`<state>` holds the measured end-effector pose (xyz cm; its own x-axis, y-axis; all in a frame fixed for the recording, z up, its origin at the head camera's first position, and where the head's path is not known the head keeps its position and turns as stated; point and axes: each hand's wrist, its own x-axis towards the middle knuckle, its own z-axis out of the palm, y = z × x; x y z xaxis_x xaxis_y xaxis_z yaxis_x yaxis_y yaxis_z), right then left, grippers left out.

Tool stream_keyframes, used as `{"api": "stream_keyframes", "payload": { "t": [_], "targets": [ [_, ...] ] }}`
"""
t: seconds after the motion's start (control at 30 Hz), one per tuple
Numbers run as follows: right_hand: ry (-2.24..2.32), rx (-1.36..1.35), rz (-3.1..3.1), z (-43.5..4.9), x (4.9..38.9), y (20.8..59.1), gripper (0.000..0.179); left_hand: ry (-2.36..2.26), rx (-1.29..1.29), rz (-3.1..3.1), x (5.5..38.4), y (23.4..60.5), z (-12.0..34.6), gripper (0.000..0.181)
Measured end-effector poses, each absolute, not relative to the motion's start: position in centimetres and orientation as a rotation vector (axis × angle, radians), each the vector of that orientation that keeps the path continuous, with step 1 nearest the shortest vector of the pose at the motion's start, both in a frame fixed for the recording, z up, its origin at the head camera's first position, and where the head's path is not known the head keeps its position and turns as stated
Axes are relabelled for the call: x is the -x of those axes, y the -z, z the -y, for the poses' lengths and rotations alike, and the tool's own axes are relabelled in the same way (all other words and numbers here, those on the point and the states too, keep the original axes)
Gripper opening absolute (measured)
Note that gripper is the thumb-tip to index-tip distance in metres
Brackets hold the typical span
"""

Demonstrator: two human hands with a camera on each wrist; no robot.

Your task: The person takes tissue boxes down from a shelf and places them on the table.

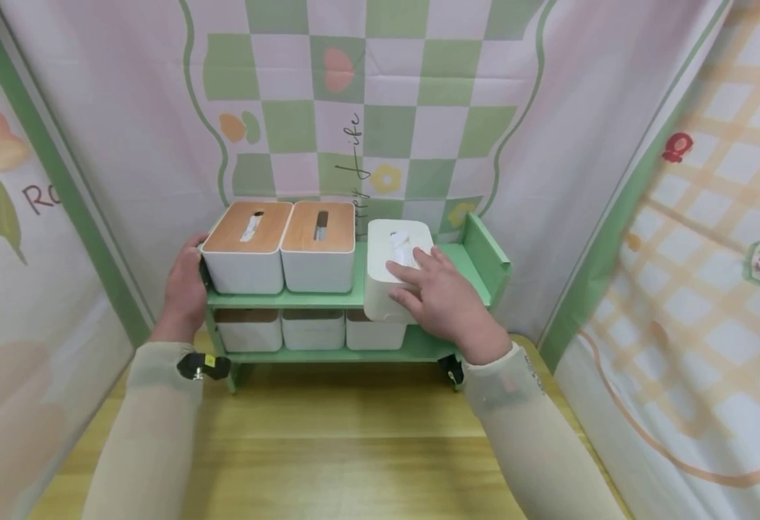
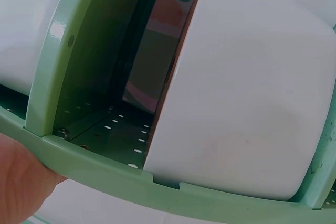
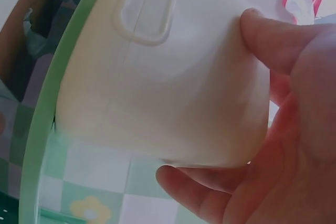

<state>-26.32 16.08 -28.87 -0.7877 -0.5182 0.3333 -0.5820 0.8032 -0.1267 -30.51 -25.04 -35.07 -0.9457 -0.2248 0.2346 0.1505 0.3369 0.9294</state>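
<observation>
A white tissue box [image 1: 389, 289], with a tissue showing in its top slot, is in my right hand [image 1: 448, 303], over the front edge of the green rack's upper shelf. The right wrist view has the thumb [image 3: 278, 40] along one side of the box and a fingertip [image 3: 178, 182] at another. My left hand [image 1: 183, 289] holds the left end of the green rack [image 1: 354, 357]. Two white boxes with wooden lids, a left one [image 1: 246, 263] and a right one [image 1: 320, 260], stand side by side on the upper shelf.
On the lower shelf sit three more white boxes, among them a middle one [image 1: 313, 331]. The rack's raised end panel [image 1: 487, 253] stands to the right. Printed cloth [image 1: 393, 130] hangs behind, and a wooden tabletop [image 1: 341, 448] lies in front.
</observation>
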Motion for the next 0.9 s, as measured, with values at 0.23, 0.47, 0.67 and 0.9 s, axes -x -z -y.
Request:
{"api": "stream_keyframes", "payload": {
  "t": [0.23, 0.47, 0.67, 0.9],
  "targets": [
    [-0.319, -0.845, 2.7, -16.1, 25.8, 28.9, 0.049, 1.614, -0.086, 2.304, 30.6, 35.0, 25.0, 0.065],
    [-0.52, -0.767, 2.674, -16.4, 25.5, 29.5, 0.063, 1.614, -0.092, 2.303, 30.5, 34.9, 24.9, 0.064],
    [-0.913, -0.582, 2.56, -17.7, 25.5, 30.3, 0.072, 1.607, -0.095, 2.29, 30.6, 34.7, 24.9, 0.062],
    [-1.364, -0.364, 2.546, -19.3, 25.5, 31.3, 0.067, 1.563, -0.075, 2.303, 30.5, 34.5, 25.2, 0.058]
  ]
}}
